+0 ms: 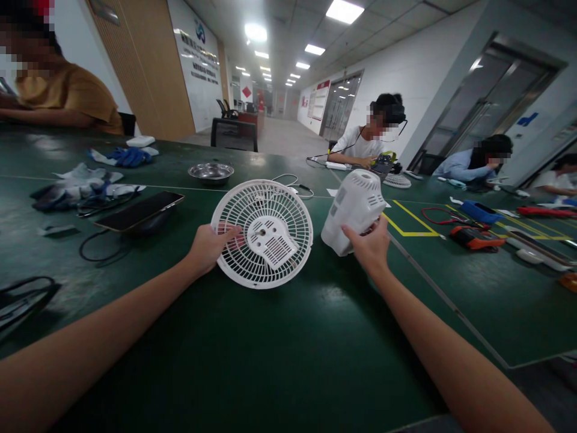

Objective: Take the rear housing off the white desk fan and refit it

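Observation:
My left hand (211, 246) grips the left rim of a round white fan grille (293, 213), thumb in front and fingers behind the slats. The grille is held up facing me, with a slotted plate (273, 240) at its centre. My right hand (372, 243) is closed round the lower right side of a white plastic fan housing (354, 204), which is tilted and has vent slots near its top. Grille and housing are apart, side by side above the green table. A thin white cable (297, 183) lies behind the grille.
A metal bowl (211, 173) sits beyond the grille. On the left are a phone (142, 210), gloves (85, 186) and black cables. A multimeter (476, 237), a blue case (480, 211) and yellow tape lines are on the right. Several people sit around the table.

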The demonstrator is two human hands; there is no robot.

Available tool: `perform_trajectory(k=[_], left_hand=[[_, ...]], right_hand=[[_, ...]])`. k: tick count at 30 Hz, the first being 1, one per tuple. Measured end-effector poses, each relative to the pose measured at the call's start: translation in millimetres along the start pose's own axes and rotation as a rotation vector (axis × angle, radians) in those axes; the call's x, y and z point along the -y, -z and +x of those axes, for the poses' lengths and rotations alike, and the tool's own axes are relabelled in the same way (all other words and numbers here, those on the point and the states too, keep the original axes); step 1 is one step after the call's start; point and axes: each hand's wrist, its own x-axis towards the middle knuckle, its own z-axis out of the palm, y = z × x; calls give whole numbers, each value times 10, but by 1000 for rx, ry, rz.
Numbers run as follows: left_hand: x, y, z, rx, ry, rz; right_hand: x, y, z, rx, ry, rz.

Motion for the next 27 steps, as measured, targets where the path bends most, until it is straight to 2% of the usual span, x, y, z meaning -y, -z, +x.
perform_trajectory(k=[7, 10, 14, 17, 23, 27], left_hand=[[-30, -10, -43, 26, -27, -42], [-27, -4, -44, 40, -36, -37], [-26, 7, -36, 40, -7, 3], [-15, 16, -18, 35, -11, 5], [5, 19, -7, 35, -28, -17], [3, 17, -18, 33, -43, -13]], right_hand=[[-355, 327, 343, -199, -36, -39], [-526, 458, 457, -235, -69, -105], [-650, 529, 519, -273, -92, -120], [-679, 526, 529, -273, -97, -101], [-736, 490, 543, -184, -148, -76], [-716, 501, 537, -189, -111, -2]])
